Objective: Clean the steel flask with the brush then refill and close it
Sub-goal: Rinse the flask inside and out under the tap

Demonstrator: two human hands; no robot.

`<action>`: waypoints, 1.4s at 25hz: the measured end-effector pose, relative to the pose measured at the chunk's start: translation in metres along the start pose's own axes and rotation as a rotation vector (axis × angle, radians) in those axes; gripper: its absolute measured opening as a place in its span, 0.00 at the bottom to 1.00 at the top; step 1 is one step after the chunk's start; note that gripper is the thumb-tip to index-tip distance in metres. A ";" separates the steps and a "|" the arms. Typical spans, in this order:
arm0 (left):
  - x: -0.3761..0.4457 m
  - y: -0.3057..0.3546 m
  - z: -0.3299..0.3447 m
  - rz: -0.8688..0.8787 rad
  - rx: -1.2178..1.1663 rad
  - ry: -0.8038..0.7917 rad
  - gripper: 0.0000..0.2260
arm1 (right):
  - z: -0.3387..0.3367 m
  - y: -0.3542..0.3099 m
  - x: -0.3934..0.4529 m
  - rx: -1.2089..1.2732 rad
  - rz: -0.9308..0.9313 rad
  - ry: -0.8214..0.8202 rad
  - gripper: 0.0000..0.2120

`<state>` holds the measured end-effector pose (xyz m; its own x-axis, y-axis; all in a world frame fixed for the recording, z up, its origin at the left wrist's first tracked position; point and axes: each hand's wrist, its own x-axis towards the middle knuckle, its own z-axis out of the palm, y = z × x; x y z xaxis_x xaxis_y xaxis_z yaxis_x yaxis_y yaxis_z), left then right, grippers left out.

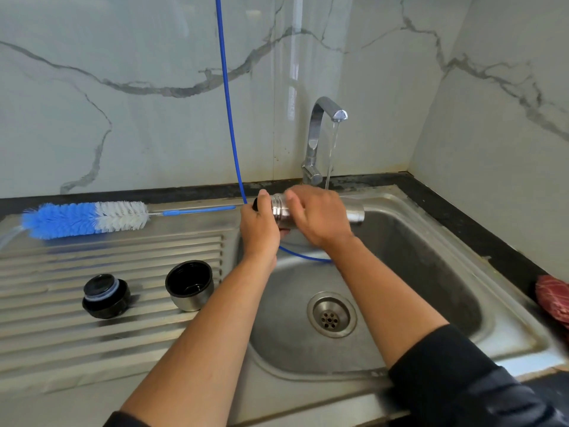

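Note:
The steel flask (354,212) lies sideways above the back of the sink, its base pointing right. My left hand (259,230) grips its mouth end, where a black rim shows by the thumb. My right hand (317,215) wraps over the middle of the body and looks blurred. On the drainboard's back edge at the left lies the blue and white bottle brush (84,218). Further forward on the drainboard stand the black stopper (105,296) and the flask's steel cup lid (189,285), the lid with its open side up.
The tap (321,140) runs, its stream falling just behind the flask. A blue hose (228,97) hangs from above and loops into the sink basin (415,266). The drain (331,315) is open. At the right edge a red cloth (552,298) lies on the dark counter.

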<state>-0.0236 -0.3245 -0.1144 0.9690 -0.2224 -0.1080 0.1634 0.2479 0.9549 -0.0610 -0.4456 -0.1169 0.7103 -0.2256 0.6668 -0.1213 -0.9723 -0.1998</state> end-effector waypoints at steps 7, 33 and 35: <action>-0.002 -0.002 0.002 0.024 0.017 -0.004 0.16 | 0.004 -0.005 -0.006 -0.066 0.154 0.029 0.25; 0.000 -0.004 0.001 0.057 0.157 -0.053 0.19 | -0.003 -0.016 0.000 0.071 0.169 -0.161 0.27; 0.002 -0.004 -0.001 0.086 0.165 -0.030 0.17 | -0.003 -0.015 0.000 0.078 0.068 -0.139 0.25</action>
<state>-0.0221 -0.3249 -0.1189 0.9716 -0.2358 -0.0184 0.0453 0.1095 0.9930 -0.0610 -0.4312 -0.1117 0.7922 -0.2753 0.5447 -0.1224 -0.9460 -0.3000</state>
